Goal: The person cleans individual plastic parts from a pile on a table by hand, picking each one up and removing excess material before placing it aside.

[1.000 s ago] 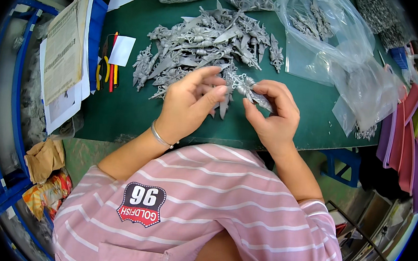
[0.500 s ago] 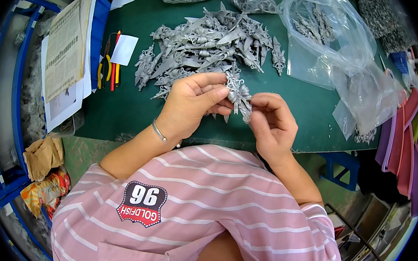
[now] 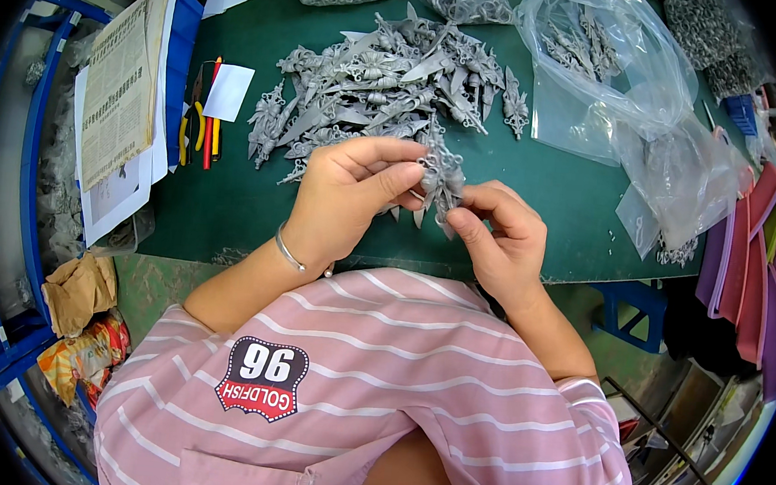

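Note:
Between both hands, above the near part of the green table (image 3: 334, 238), is a grey metal ornament (image 3: 441, 178) with a bow-like middle and small loops. My left hand (image 3: 356, 181) grips its left side between thumb and fingers. The thumb and forefinger of my right hand (image 3: 502, 238) pinch its lower right part. Just beyond lies a heap of similar grey ornaments (image 3: 382, 82), with one ornament (image 3: 515, 105) at the heap's right edge. The fingers hide part of the held piece.
Yellow-handled pliers (image 3: 199, 118), a red pen (image 3: 209, 142) and a white paper slip (image 3: 228, 93) lie left of the heap. Clear plastic bags (image 3: 589, 122) with grey parts spread to the right. Papers (image 3: 127, 85) hang by the blue rack at far left.
The ornament has turned slightly between my fingers, its lower end shifting left. My right hand has moved a little left with it, while the heap looks the same.

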The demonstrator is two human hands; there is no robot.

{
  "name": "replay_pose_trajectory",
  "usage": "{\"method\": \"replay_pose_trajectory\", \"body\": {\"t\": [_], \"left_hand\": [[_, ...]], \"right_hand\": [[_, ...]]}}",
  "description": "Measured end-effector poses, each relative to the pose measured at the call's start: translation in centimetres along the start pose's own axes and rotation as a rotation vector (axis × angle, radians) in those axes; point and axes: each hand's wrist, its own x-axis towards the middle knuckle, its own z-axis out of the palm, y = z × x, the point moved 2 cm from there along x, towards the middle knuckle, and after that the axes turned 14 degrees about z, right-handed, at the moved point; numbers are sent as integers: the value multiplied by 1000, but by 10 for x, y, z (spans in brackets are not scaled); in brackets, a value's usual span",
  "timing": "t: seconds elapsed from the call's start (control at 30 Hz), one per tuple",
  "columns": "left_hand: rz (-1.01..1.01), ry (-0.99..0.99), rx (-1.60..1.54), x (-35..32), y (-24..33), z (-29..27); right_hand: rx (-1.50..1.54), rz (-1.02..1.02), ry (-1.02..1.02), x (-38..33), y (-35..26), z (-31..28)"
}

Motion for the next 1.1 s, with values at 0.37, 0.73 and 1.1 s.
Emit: {"method": "replay_pose_trajectory", "body": {"t": [0.37,0.73,1.1], "left_hand": [[208,-118,165,-8,18,14],[76,-107,62,-7,9,5],[-218,-113,-48,-8,8,9]], "right_hand": [[-153,-264,76,1,-6,-3],[-39,-269,139,-2,1,-4],[-99,-309,298,5,4,-6]]}}
